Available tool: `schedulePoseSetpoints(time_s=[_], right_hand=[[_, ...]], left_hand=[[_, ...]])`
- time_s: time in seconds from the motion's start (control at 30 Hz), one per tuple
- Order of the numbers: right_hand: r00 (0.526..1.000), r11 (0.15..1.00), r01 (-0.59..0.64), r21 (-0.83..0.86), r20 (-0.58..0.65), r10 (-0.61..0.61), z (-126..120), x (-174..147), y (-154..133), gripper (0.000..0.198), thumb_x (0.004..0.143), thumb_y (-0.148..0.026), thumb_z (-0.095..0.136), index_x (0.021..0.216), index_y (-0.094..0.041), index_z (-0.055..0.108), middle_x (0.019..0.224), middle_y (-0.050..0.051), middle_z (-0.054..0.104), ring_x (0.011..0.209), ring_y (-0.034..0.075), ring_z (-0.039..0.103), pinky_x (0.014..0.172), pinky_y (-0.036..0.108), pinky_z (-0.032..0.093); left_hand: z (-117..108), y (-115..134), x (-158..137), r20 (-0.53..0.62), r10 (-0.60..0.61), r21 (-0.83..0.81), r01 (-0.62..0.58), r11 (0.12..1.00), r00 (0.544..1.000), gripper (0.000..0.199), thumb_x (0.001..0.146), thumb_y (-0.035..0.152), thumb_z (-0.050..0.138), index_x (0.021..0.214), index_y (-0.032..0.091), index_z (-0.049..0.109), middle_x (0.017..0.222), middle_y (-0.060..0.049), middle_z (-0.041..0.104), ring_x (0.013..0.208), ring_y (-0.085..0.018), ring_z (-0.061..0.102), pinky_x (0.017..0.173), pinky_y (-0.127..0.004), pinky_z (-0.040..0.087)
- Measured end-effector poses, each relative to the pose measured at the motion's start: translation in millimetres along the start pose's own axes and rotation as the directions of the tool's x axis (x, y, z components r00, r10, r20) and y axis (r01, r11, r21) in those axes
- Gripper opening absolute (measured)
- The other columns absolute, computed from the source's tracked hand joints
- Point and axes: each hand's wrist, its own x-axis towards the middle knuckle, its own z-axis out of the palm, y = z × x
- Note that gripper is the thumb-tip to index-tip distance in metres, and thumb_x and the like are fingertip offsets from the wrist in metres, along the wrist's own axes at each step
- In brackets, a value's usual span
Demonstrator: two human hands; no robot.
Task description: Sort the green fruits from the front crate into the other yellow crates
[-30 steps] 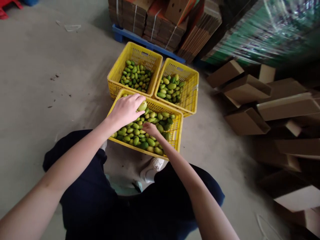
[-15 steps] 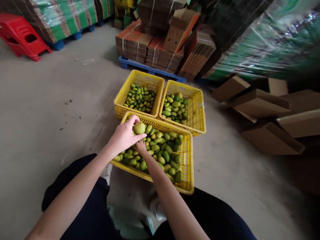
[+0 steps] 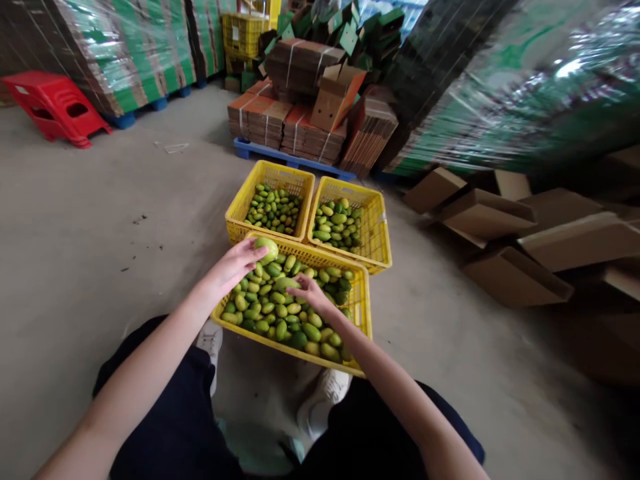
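My left hand is closed round a pale green, rounded fruit above the upper left rim of the front yellow crate. To its right and a little lower, my right hand grips a longer green fruit between thumb and fingers, just over the heap. Many oval fruits, green to yellowish, cover most of the front crate's floor. Whether they are mangoes or another kind I cannot tell.
Behind stand two more yellow crates, the left one and the right one, both with similar fruit. Flattened cartons lie stacked on a blue pallet. Open cardboard boxes are on the right, a red stool far left.
My left hand has shifted slightly left with its fruit. My right hand has come up out of the heap, now gripping a longer green fruit. The view has tilted upward.
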Motion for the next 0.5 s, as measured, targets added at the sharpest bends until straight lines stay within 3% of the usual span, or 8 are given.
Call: schedulePoseSetpoints(time_s=[0.07, 0.17, 0.27, 0.37, 0.5], right_hand=[[0.993, 0.921, 0.086, 0.38, -0.112, -0.047, -18.8, -23.5, -22.4, 0.04, 0.067, -0.047, 0.077, 0.086, -0.024, 0.052, 0.08, -0.002, 0.068, 0.074, 0.019, 0.068, 0.076, 0.039, 0.057], [0.966, 0.756, 0.22, 0.617, -0.244, -0.082, -31.3, -55.5, -52.3, 0.041, 0.064, -0.043, 0.08, 0.09, -0.026, 0.052, 0.083, -0.002, 0.068, 0.075, 0.02, 0.069, 0.076, 0.04, 0.058], [0.922, 0.725, 0.336, 0.602, -0.367, -0.123, -31.1, -79.3, -73.3, 0.034, 0.072, -0.045, 0.075, 0.095, -0.026, 0.058, 0.088, 0.0, 0.068, 0.084, 0.022, 0.069, 0.077, 0.039, 0.059], [0.882, 0.783, 0.395, 0.481, -0.438, -0.175, -31.2, -93.4, -86.2, 0.032, 0.076, -0.045, 0.074, 0.098, -0.025, 0.062, 0.096, 0.002, 0.07, 0.092, 0.022, 0.067, 0.084, 0.037, 0.057], [0.823, 0.856, 0.432, 0.285, -0.512, -0.245, -41.4, -99.7, -91.3, 0.039, 0.072, -0.045, 0.078, 0.102, -0.025, 0.063, 0.099, 0.003, 0.07, 0.092, 0.022, 0.067, 0.086, 0.037, 0.055]], left_hand=[[9.5, -2.3, -0.9, 0.055, -0.028, -0.069, 0.032, 0.997, 0.998, 0.033, 0.068, 0.031, 0.081, 0.093, 0.018, 0.063, 0.095, -0.004, 0.072, 0.082, -0.011, 0.067, 0.074, -0.021, 0.054], [31.8, -6.7, -3.2, 0.118, -0.055, -0.141, 0.072, 0.987, 0.991, 0.029, 0.07, 0.027, 0.08, 0.092, 0.016, 0.064, 0.094, -0.005, 0.073, 0.083, -0.013, 0.07, 0.085, -0.026, 0.056], [55.6, -14.2, -5.0, 0.197, -0.031, -0.154, 0.062, 0.986, 0.98, 0.031, 0.071, 0.028, 0.079, 0.096, 0.016, 0.065, 0.098, -0.006, 0.074, 0.089, -0.017, 0.072, 0.094, -0.033, 0.056], [73.7, -24.2, -4.4, 0.288, 0.041, -0.148, 0.002, 0.989, 0.957, 0.039, 0.068, 0.033, 0.082, 0.099, 0.016, 0.065, 0.101, -0.007, 0.073, 0.096, -0.019, 0.071, 0.097, -0.035, 0.054], [84.8, -33.3, -0.3, 0.314, 0.194, -0.076, -0.179, 0.981, 0.929, 0.056, 0.062, 0.041, 0.085, 0.109, 0.018, 0.066, 0.109, -0.007, 0.071, 0.107, -0.022, 0.067, 0.099, -0.036, 0.051]])
